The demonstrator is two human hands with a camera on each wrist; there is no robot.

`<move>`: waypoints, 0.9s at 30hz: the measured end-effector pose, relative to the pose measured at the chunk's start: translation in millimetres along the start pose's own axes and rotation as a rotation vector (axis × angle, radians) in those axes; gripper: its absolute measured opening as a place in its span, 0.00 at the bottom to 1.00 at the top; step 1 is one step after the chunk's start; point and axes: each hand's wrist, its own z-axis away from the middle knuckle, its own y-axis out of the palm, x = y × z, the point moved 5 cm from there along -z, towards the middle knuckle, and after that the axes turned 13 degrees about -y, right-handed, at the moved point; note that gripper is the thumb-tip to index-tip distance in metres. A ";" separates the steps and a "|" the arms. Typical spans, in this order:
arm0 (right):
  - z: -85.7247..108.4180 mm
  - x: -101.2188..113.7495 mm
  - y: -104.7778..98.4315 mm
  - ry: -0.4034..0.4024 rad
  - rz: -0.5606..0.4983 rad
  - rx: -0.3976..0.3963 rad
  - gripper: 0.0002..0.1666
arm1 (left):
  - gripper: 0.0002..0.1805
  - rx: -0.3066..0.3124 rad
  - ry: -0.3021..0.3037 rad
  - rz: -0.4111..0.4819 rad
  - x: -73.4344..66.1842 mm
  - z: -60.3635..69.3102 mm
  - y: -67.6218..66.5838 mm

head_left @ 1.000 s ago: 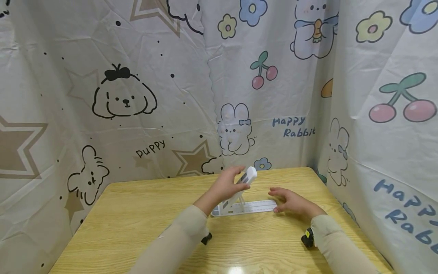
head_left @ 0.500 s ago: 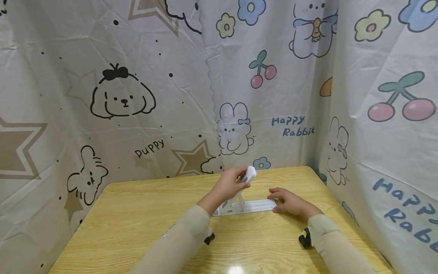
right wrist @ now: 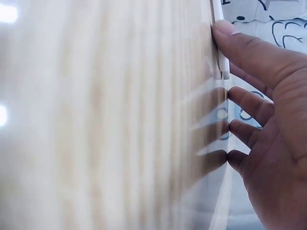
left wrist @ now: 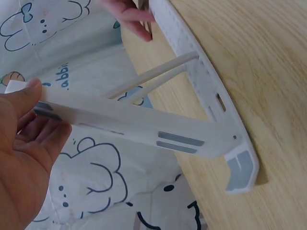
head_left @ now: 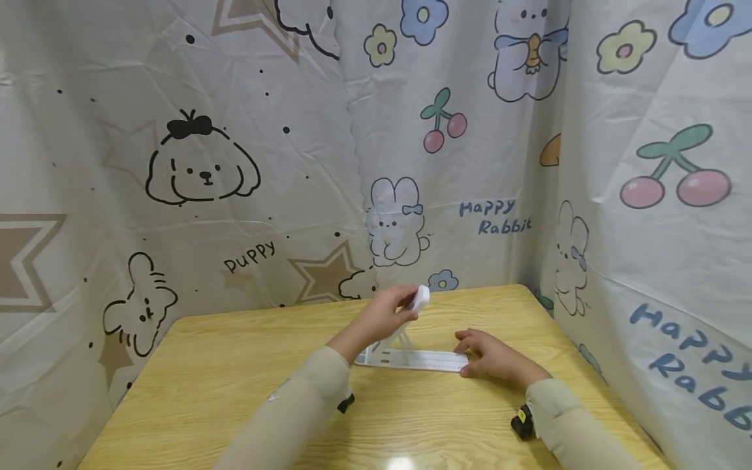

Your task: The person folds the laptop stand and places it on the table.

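Observation:
A white folding stand [head_left: 425, 361] with grey pads lies on the table, its long flat base [left wrist: 194, 72] down. The hinged upper arm [left wrist: 120, 115] tilts up from the base's left end, and two thin prop rods [left wrist: 148, 75] run between arm and base. My left hand [head_left: 378, 318] grips the raised end of that arm, thumb on one side and fingers on the other. At the base's right end is my right hand [head_left: 496, 357]. Its thumb presses one edge in the right wrist view, with the index finger partly hidden behind the stand; the other fingertips rest on the tabletop.
A light wood table [head_left: 235, 372] stands against a printed curtain [head_left: 317, 156] at the back and along the right side. Each wrist carries a small black camera, such as the right one [head_left: 523, 423].
The base's right end has swung slightly toward me, with my right hand moving along with it. My left hand keeps hold of the raised arm. The head view has shifted a little.

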 end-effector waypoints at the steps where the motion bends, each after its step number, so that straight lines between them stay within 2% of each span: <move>1: 0.5 2.0 1.3 -0.001 -0.001 0.001 0.17 | 0.31 0.010 0.012 -0.002 0.3 0.3 -0.8; 5: 1.5 10.0 6.2 -0.036 0.009 0.014 0.16 | 0.30 0.048 0.052 -0.028 2.3 0.4 -3.5; 13: 1.2 16.8 16.3 -0.131 -0.006 0.109 0.18 | 0.30 0.080 0.092 -0.126 5.4 3.2 -12.5; 18: 0.7 12.4 10.2 -0.153 -0.023 0.181 0.26 | 0.29 0.092 0.113 -0.155 4.8 7.3 -13.8; 22: -1.9 7.2 7.0 -0.164 -0.073 0.236 0.29 | 0.30 0.073 0.115 -0.149 7.1 9.8 -11.5; 27: -8.0 8.1 8.4 -0.179 -0.101 0.290 0.26 | 0.30 0.049 0.099 -0.062 12.2 14.0 -9.0</move>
